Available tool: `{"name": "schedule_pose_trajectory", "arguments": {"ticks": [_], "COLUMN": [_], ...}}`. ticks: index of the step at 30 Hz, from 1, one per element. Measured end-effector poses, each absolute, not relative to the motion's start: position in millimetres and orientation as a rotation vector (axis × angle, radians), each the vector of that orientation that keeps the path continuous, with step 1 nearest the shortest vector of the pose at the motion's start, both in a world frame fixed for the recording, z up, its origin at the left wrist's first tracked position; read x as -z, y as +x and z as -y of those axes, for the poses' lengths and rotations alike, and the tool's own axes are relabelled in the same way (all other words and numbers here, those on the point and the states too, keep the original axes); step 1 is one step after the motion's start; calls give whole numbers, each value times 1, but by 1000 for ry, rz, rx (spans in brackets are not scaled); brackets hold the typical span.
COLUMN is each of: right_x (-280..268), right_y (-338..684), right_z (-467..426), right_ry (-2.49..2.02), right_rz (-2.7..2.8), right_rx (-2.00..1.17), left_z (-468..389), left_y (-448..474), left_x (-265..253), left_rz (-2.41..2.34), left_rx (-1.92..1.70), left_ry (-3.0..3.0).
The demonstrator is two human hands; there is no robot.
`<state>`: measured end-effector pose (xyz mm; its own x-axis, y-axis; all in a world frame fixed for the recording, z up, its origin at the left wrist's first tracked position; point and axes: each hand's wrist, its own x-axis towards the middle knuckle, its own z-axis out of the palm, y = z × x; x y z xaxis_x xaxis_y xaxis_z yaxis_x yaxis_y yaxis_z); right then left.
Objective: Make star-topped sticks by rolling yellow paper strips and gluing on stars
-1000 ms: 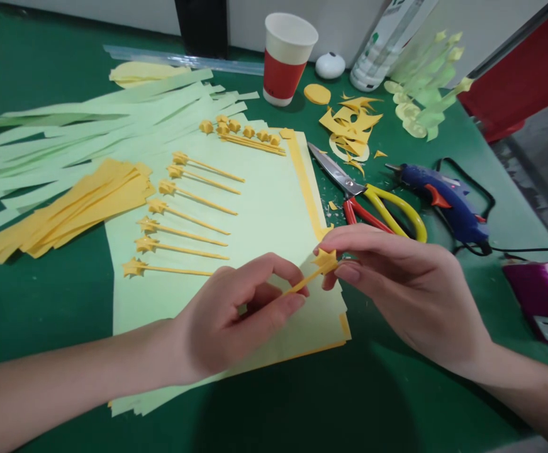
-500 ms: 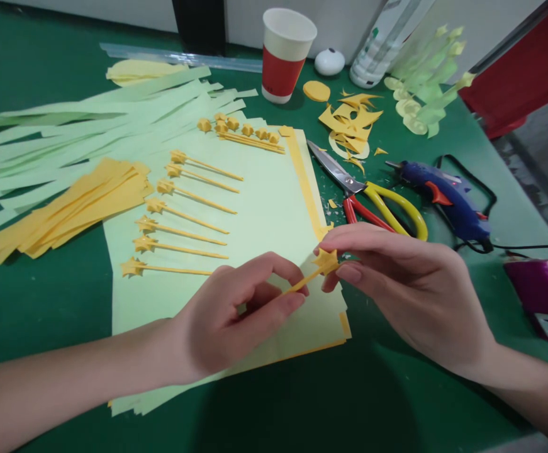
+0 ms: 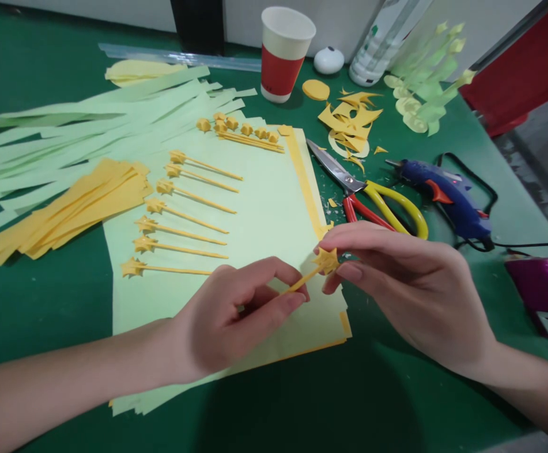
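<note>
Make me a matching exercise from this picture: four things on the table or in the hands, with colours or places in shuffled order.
Things:
1. Yellow star-topped stick
2. Scissors
3. Glue gun
4. Cup

Colours or places:
A. White and red
B. Silver, red and yellow
C. Between the left hand and right hand
D. Mainly blue

Pairs: 1-C, 2-B, 3-D, 4-A

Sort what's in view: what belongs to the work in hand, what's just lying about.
Belongs, probably:
star, at the right hand
stick, in the left hand
starred sticks
loose stars
loose sticks
glue gun

Seems just lying about:
cup
scraps
white round object
</note>
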<state>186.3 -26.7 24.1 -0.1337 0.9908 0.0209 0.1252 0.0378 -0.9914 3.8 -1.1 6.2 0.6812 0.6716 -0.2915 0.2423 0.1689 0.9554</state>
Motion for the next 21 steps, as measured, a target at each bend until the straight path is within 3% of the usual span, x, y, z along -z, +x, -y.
{"name": "schedule_pose_trajectory", "arguments": {"ticks": [21], "right_x": [-22], "right_y": [186], "right_z": [26], "right_ry": [-1191], "right_rz": [1434], "right_rx": [-1223], "left_z": [1], "left_y": [1], "left_x": [-6], "left_rz": [-837], "left_rx": [-325], "left_ry": [1499]}}
